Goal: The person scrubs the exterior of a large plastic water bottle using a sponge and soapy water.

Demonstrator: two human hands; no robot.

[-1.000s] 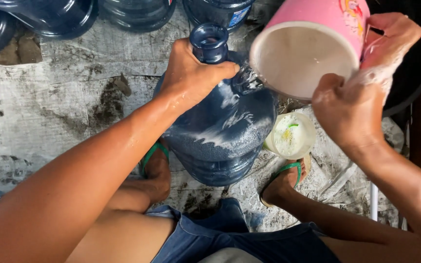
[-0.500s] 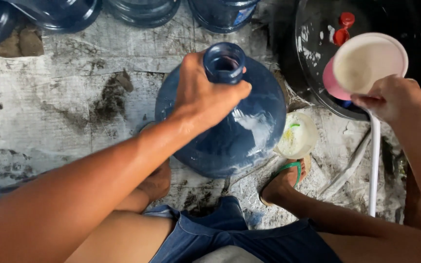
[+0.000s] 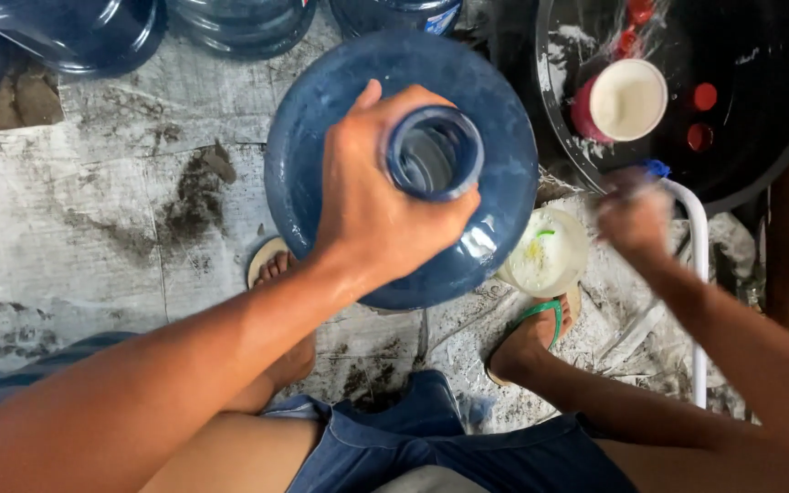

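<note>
- Your left hand (image 3: 372,196) is gripping the blue water jug (image 3: 321,110) at its neck.
- Your right hand (image 3: 634,215) is blurring beside the white hose (image 3: 698,246); its grip is unclear.
- The jug is standing upright, mouth facing you.

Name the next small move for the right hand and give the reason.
Probably close the right hand on the white hose beside it: the left hand steadies the blue jug by its open neck, ready for water.

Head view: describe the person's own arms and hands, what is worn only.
Both arms are bare to where they leave the picture: no sleeves, gloves, watch or rings visible. The left hand is sharp; the right hand is motion-blurred, so small details there cannot be told.
</note>
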